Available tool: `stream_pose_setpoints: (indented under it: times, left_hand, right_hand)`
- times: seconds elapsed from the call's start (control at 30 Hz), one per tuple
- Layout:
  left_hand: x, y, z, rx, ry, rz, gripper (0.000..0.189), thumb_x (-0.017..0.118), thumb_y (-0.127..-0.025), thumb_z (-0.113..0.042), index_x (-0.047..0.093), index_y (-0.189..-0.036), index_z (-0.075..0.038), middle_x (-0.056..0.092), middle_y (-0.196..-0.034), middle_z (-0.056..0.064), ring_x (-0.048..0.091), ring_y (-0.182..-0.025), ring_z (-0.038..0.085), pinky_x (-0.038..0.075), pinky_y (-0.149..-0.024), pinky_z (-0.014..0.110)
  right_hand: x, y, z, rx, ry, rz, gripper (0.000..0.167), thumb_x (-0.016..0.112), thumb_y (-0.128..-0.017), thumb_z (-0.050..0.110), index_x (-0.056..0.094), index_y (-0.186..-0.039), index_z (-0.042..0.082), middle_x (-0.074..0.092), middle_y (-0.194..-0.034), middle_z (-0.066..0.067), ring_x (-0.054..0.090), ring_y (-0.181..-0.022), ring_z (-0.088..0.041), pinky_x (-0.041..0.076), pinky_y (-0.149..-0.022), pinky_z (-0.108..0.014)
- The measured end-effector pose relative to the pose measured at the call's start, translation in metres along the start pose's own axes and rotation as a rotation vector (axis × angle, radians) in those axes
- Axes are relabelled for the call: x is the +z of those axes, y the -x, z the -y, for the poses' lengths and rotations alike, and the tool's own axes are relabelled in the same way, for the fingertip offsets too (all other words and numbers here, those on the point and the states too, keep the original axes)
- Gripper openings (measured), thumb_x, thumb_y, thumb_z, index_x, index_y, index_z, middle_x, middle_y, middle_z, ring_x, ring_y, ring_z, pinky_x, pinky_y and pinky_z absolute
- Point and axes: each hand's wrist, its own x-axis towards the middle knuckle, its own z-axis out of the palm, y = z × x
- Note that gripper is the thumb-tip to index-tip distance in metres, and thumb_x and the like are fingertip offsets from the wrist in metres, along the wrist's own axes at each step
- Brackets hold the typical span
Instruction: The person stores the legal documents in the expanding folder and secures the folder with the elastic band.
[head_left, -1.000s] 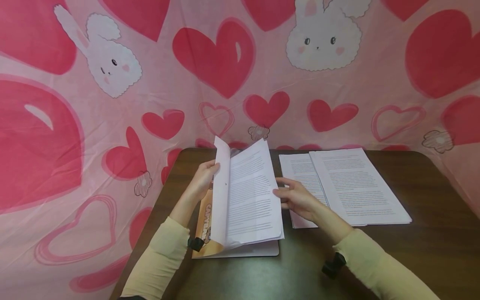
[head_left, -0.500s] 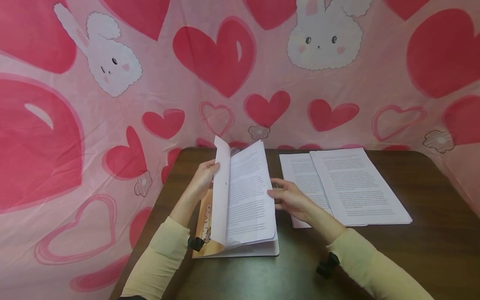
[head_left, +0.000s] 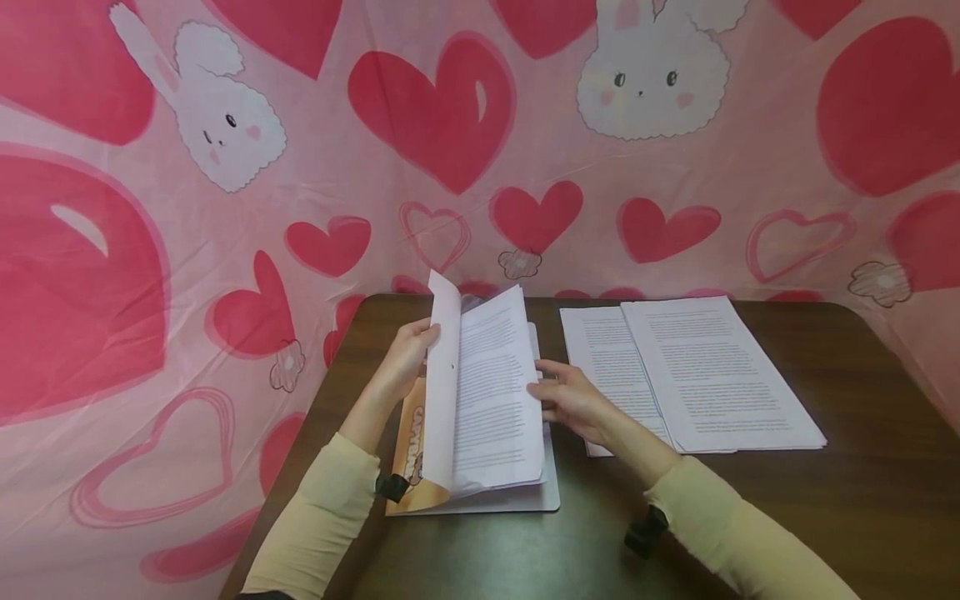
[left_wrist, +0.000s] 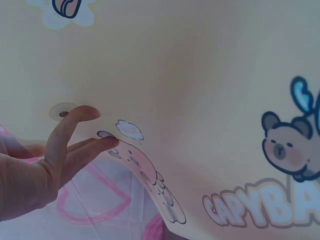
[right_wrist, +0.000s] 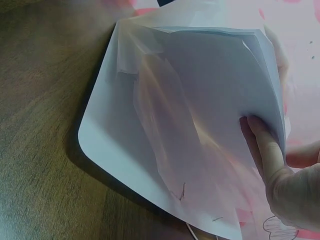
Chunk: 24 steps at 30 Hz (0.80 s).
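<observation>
A folder point(head_left: 517, 500) with an orange cover point(head_left: 408, 454) lies on the table, its cover lifted partway and bending upright. My left hand point(head_left: 407, 354) pinches the cover's free edge, thumb on the white inner side. In the left wrist view, fingers point(left_wrist: 65, 145) press the outer side, printed with a cartoon bear point(left_wrist: 287, 145) and large letters. My right hand point(head_left: 573, 400) pinches the right edge of a thin stack of printed sheets point(head_left: 498, 392), tilted up inside the folder. The right wrist view shows fingers point(right_wrist: 267, 147) behind the sheets and crumpled clear film point(right_wrist: 165, 120) over the folder's inside.
Right of the folder on the dark wooden table point(head_left: 862, 500) lie two overlapping stacks of printed paper, a left stack point(head_left: 607, 342) and a right stack point(head_left: 712, 375). A pink cloth point(head_left: 540, 133) with hearts and rabbits hangs behind the table and along its left.
My right hand has moved left with the sheets, further into the folder. More of the folder's white back now shows at their right. My left hand keeps its place on the cover.
</observation>
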Motion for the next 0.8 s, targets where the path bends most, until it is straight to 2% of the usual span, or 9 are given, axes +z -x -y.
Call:
stream_pose_setpoints:
  times: [0.8]
  left_hand:
    - [-0.001, -0.001, 0.002, 0.009, 0.001, -0.005, 0.050, 0.040, -0.117, -0.016, 0.045, -0.157, 0.015, 0.071, -0.097, 0.003, 0.071, -0.077, 0.005, 0.062, -0.063, 0.022]
  right_hand:
    - [0.015, -0.014, -0.007, -0.020, 0.026, 0.028, 0.059, 0.054, -0.111, 0.000, 0.034, -0.166, -0.008, 0.067, -0.144, -0.035, 0.079, -0.100, -0.017, 0.069, -0.085, -0.033]
